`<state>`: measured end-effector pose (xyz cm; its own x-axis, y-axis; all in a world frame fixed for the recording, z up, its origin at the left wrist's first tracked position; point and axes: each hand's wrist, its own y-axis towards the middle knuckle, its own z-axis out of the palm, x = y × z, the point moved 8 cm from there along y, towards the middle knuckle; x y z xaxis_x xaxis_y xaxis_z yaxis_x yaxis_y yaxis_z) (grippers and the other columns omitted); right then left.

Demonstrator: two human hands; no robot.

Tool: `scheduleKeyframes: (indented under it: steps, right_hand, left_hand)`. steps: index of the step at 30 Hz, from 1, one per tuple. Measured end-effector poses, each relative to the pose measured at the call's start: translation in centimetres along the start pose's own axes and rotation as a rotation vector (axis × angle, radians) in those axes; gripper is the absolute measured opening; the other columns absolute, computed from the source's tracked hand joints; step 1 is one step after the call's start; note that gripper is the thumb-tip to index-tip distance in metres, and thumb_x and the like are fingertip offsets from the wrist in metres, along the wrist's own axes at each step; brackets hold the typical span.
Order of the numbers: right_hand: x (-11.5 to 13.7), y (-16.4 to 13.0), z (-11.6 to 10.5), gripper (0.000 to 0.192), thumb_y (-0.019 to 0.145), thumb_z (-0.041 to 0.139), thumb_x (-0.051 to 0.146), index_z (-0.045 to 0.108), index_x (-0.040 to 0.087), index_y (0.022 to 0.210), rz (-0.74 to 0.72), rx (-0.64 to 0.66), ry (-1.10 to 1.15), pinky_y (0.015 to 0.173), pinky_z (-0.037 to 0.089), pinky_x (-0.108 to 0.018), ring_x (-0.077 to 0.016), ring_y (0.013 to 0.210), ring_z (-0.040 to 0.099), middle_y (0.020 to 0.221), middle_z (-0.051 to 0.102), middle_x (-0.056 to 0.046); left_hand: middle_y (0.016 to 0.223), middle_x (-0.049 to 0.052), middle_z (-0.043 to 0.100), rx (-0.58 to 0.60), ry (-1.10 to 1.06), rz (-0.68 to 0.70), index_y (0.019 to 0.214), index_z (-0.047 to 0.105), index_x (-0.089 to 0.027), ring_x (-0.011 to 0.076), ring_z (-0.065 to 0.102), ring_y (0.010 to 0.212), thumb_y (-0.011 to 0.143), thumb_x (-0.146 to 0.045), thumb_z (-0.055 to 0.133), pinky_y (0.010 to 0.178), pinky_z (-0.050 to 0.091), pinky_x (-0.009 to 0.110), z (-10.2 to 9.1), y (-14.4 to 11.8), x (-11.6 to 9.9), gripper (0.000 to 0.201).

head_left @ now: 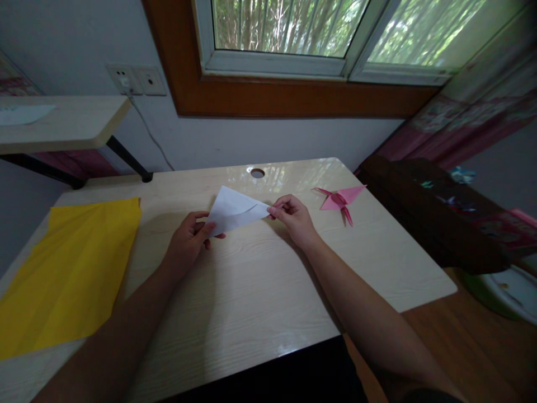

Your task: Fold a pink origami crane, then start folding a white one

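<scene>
Folded white paper held just above table, mid-desk, long axis running left-right; left hand pinches wide lower-left end, right hand pinches narrow right tip; both equally near; pink origami beyond right hand, apart

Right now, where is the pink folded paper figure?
In the head view, the pink folded paper figure lies on the table toward its far right corner, just right of the right hand, apart from it.
</scene>
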<state>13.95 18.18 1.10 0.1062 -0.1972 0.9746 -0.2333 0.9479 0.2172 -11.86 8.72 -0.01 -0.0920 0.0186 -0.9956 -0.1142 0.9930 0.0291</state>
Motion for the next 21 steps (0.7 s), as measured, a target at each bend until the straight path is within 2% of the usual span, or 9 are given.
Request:
scheduleKeyframes:
  steps: [5,8,12,15,21]
  right_hand:
    - [-0.4,-0.3,1.1,0.031,0.079,0.08,0.045,0.062,0.023,0.092,0.041,0.115,0.014,0.067,0.053,-0.029,-0.0136,0.069,0.064,0.076,0.066,0.002]
    - [-0.5,-0.9,2.2,0.036,0.078,0.08,0.045,0.061,0.024,0.1,0.075,0.212,0.038,0.069,0.054,-0.028,-0.0135,0.073,0.065,0.082,0.067,0.002]
    - [-0.6,-1.4,3.2,0.033,0.074,0.083,0.043,0.064,0.023,0.091,0.115,0.279,-0.065,0.066,0.053,-0.027,-0.0144,0.074,0.065,0.084,0.07,0.001]
    - [-0.9,-1.5,3.3,0.028,0.076,0.082,0.043,0.066,0.021,0.083,0.149,0.256,-0.077,0.064,0.053,-0.028,-0.0148,0.068,0.065,0.075,0.071,0.0]
    - [-0.5,-1.0,2.7,0.033,0.075,0.082,0.047,0.063,0.023,0.086,0.108,0.145,0.029,0.062,0.055,-0.03,-0.0148,0.064,0.065,0.073,0.07,0.002]
  left_hand:
    - [0.069,-0.001,0.073,-0.035,0.003,0.0,0.133,0.045,-0.02,0.017,0.07,0.058,0.091,-0.045,0.063,0.05,0.049,0.023,-0.3,-0.1,-0.4,0.052]
    - [0.066,-0.002,0.07,-0.034,0.027,0.012,0.134,0.045,-0.02,0.0155,0.067,0.055,0.092,-0.045,0.061,0.049,0.048,0.022,-0.1,-0.3,-0.7,0.05]
    - [0.067,-0.002,0.071,0.044,0.141,0.061,0.134,0.049,-0.022,0.0128,0.06,0.052,0.094,-0.043,0.059,0.052,0.047,0.023,0.7,-0.6,-1.0,0.046]
    - [0.07,-0.002,0.072,0.085,0.168,0.09,0.134,0.05,-0.025,0.0126,0.059,0.054,0.095,-0.043,0.058,0.055,0.047,0.024,0.9,-0.8,-0.9,0.044]
    - [0.069,-0.001,0.072,0.072,0.099,0.082,0.134,0.049,-0.023,0.0142,0.062,0.055,0.094,-0.045,0.06,0.055,0.047,0.025,0.8,-0.8,-0.8,0.047]
